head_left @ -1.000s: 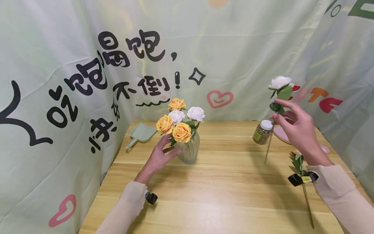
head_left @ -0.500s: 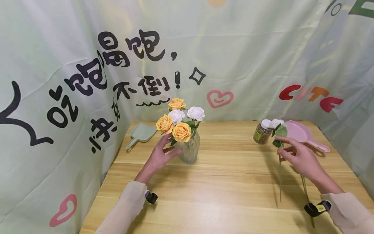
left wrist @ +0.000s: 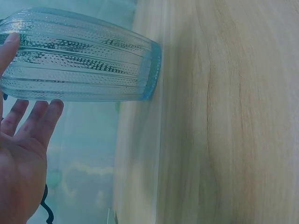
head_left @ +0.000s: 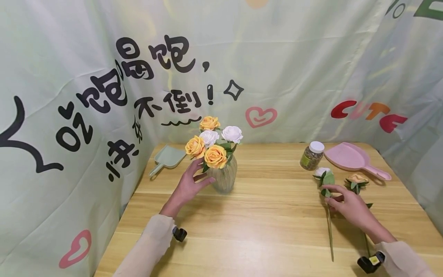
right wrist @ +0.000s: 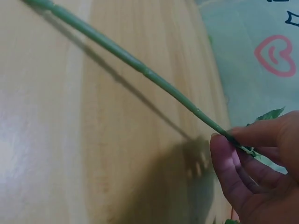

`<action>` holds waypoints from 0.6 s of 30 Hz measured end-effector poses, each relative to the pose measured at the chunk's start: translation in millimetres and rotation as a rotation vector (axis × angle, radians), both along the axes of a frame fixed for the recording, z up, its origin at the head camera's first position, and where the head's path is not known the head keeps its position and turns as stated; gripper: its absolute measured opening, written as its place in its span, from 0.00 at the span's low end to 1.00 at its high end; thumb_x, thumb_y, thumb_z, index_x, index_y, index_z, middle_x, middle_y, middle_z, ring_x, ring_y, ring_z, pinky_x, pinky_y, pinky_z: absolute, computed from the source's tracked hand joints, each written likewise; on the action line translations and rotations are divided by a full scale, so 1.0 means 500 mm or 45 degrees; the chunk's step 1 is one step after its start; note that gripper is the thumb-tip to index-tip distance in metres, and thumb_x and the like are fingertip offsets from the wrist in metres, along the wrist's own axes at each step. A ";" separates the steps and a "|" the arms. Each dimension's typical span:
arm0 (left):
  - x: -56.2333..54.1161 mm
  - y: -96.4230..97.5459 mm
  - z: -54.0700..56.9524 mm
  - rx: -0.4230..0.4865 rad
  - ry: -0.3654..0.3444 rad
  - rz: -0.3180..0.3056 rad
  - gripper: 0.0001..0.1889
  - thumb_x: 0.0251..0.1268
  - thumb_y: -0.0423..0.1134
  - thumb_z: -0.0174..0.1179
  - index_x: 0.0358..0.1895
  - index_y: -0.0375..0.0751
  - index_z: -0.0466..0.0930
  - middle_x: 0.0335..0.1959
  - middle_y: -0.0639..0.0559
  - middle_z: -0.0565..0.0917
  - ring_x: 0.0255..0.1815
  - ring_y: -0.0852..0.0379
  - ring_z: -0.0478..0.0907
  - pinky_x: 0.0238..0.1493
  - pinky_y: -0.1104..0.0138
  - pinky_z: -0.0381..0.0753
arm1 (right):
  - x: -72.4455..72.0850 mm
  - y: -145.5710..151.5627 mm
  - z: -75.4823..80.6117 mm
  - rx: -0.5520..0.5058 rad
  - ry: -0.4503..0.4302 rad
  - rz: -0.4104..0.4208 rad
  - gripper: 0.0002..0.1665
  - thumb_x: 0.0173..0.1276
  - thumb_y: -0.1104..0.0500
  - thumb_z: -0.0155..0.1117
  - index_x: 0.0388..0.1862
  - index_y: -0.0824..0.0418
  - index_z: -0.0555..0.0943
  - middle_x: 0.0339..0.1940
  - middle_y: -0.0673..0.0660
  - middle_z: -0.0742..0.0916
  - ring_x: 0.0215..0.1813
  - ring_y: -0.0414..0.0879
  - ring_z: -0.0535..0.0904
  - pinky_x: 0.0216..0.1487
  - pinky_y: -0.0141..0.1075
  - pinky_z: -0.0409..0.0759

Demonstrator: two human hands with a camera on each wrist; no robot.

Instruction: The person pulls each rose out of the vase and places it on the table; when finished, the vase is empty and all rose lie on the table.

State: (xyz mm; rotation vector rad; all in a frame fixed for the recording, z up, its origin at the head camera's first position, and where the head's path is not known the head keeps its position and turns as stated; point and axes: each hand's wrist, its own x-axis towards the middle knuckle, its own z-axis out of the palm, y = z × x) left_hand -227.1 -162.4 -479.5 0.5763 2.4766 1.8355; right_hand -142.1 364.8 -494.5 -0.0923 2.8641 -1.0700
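In the head view, a ribbed clear glass vase (head_left: 224, 177) stands upright, filled with orange roses (head_left: 215, 156) and white roses (head_left: 232, 134). My left hand (head_left: 188, 184) holds the vase from its left side, thumb in front and fingers around the neck; the left wrist view shows the thumb (left wrist: 9, 49) against the glass. At the right, my right hand (head_left: 347, 204) pinches a white rose (head_left: 323, 173) just under its leaves, between thumb and fingers. Its green stem (right wrist: 145, 70) stretches toward the near edge, close over the table, with a shadow beside it.
An orange rose (head_left: 358, 179) lies on the wooden table (head_left: 263, 223), partly behind my right hand. Farther back are a jar (head_left: 312, 156) with a white lid and a pink dustpan (head_left: 349, 156). A grey-green dustpan (head_left: 168, 157) lies back left. Printed curtains enclose the table.
My right hand has come down toward the table and nearer to me with the white rose, uncovering the jar and pink dustpan. My left hand has stayed at the vase.
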 end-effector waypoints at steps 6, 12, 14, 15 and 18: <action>0.001 0.001 0.001 -0.006 -0.011 0.005 0.41 0.72 0.36 0.75 0.83 0.48 0.64 0.83 0.43 0.65 0.82 0.38 0.69 0.77 0.43 0.80 | 0.004 0.007 -0.020 0.020 -0.052 -0.006 0.29 0.84 0.57 0.65 0.78 0.67 0.74 0.34 0.54 0.93 0.31 0.39 0.88 0.31 0.31 0.84; 0.003 0.001 0.003 -0.004 -0.023 0.004 0.41 0.72 0.37 0.75 0.83 0.49 0.64 0.83 0.43 0.65 0.81 0.38 0.69 0.78 0.43 0.80 | 0.007 0.006 -0.031 -0.012 -0.004 0.042 0.29 0.84 0.60 0.65 0.78 0.68 0.73 0.41 0.61 0.91 0.30 0.37 0.87 0.30 0.32 0.84; 0.004 0.000 0.004 0.000 -0.023 0.002 0.41 0.72 0.36 0.75 0.83 0.49 0.64 0.83 0.44 0.65 0.81 0.38 0.69 0.78 0.43 0.80 | 0.009 0.006 -0.029 -0.019 0.017 0.048 0.29 0.84 0.61 0.65 0.78 0.68 0.72 0.51 0.72 0.89 0.31 0.36 0.87 0.30 0.32 0.85; 0.004 0.000 0.004 0.002 -0.024 0.001 0.41 0.72 0.36 0.75 0.83 0.49 0.64 0.83 0.44 0.65 0.81 0.38 0.69 0.78 0.43 0.80 | 0.010 0.006 -0.028 -0.029 0.025 0.048 0.30 0.84 0.61 0.65 0.78 0.68 0.71 0.57 0.76 0.86 0.32 0.36 0.88 0.30 0.32 0.87; 0.005 0.001 0.006 0.006 -0.024 -0.001 0.41 0.72 0.36 0.75 0.83 0.48 0.64 0.83 0.43 0.65 0.81 0.38 0.69 0.78 0.43 0.80 | 0.015 0.006 -0.022 -0.060 0.029 0.041 0.28 0.85 0.60 0.64 0.76 0.68 0.70 0.72 0.84 0.75 0.35 0.36 0.90 0.33 0.33 0.90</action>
